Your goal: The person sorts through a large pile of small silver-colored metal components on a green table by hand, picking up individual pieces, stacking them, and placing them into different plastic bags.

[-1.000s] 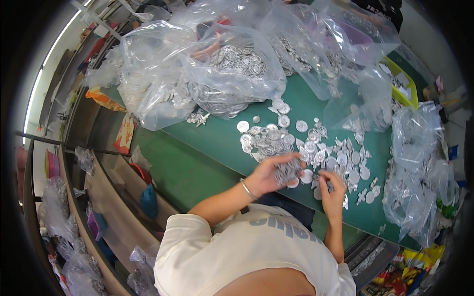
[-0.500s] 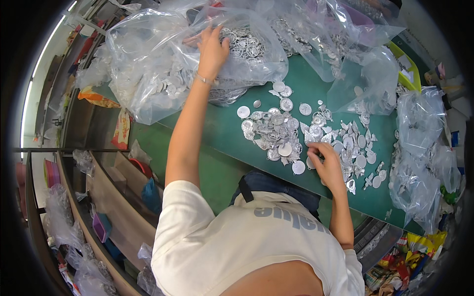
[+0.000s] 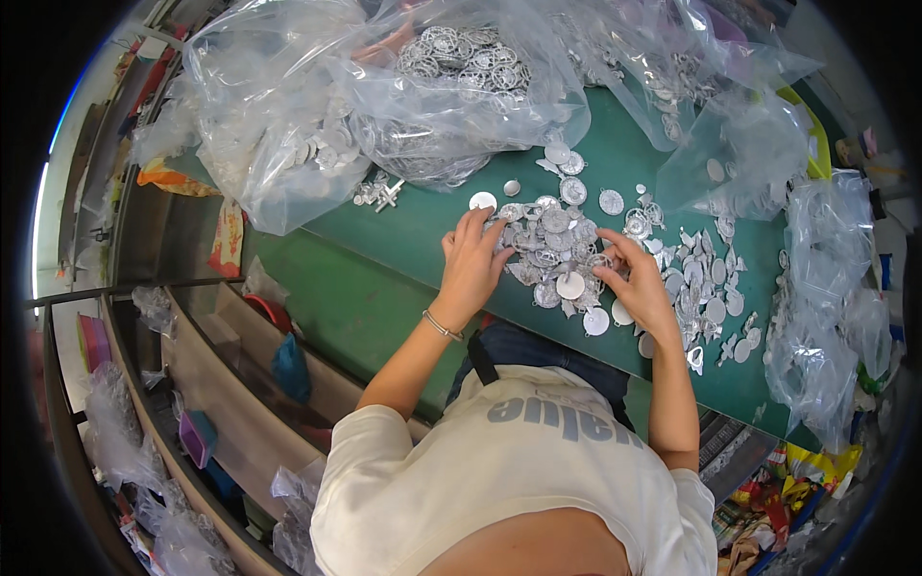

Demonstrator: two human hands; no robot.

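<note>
1. While I look down from the head view, my left hand [image 3: 473, 261] lies on the near-left edge of a pile of silvery metal discs [image 3: 555, 252], fingers spread and touching the pieces, clamped on nothing.
2. My right hand [image 3: 642, 288] rests at the pile's right side, fingers slightly curled over the discs; I cannot tell whether it grips one.
3. The pile sits between my two hands on the green table [image 3: 423, 230].
4. Beyond my left hand, a large clear plastic bag [image 3: 403, 106] holds more metal pieces.
5. Right of my right hand, loose discs [image 3: 715, 298] scatter toward crumpled smaller bags [image 3: 826, 317].
</note>
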